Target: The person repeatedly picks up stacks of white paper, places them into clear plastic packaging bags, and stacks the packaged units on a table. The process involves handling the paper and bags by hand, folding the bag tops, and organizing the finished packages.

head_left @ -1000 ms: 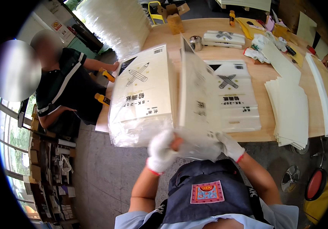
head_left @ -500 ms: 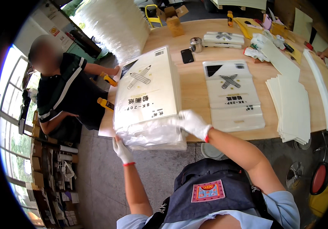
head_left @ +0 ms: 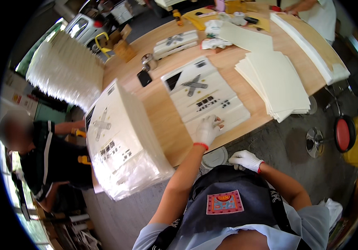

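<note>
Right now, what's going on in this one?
A person in white gloves is at a table. Their left hand is at the near end of a flat printed plastic bag, apparently touching it. The right hand is near the apron, with nothing visible in it. A stack of filled packs stands left of the bag, loose pale sheets lie to its right.

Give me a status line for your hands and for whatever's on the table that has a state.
Left hand: gloved, on the flat bags; grip unclear
Right hand: gloved, fingers curled, off the table
Flat printed bags: lying flat
Filled bag stack: piled up, clear plastic ends loose
Cream sheets: loose, slightly fanned
Phone: lying flat
Cardboard box: flaps open
</note>
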